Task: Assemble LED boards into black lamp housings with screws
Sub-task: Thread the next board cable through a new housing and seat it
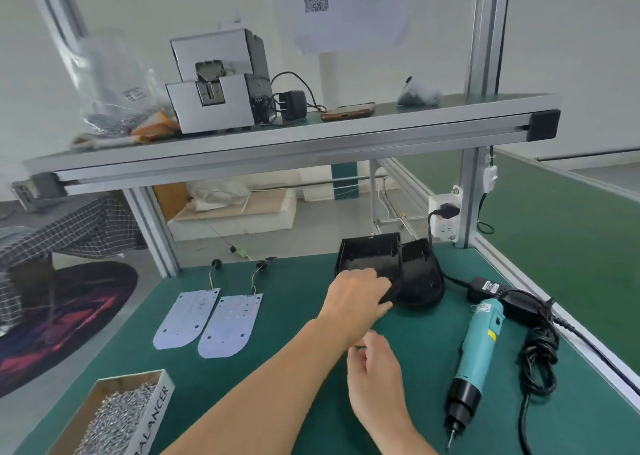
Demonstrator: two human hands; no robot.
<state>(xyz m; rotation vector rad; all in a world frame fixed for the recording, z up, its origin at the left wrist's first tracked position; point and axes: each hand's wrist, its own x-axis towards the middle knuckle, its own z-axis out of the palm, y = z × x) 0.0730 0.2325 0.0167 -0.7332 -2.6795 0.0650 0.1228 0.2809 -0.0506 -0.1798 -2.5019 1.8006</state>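
Note:
Two black lamp housings stand at the back of the green mat. My left hand [356, 298] grips the near edge of the left housing [370, 257], which is tipped up. The right housing [422, 274] lies beside it. My right hand [374, 368] hovers over the mat below the left hand, its fingers loosely curled; whether it holds anything small I cannot tell. Two white LED boards [188, 319] [230, 324] with short wires lie flat to the left. A cardboard box of screws [117, 416] sits at the front left. A teal electric screwdriver [474, 357] lies at the right.
The screwdriver's black cable and adapter [533, 316] coil along the right edge near a wall socket [445, 219]. An aluminium shelf [277, 139] overhangs the bench, carrying a screw feeder, a charger, a phone and bags. A person in checked clothing is at the far left.

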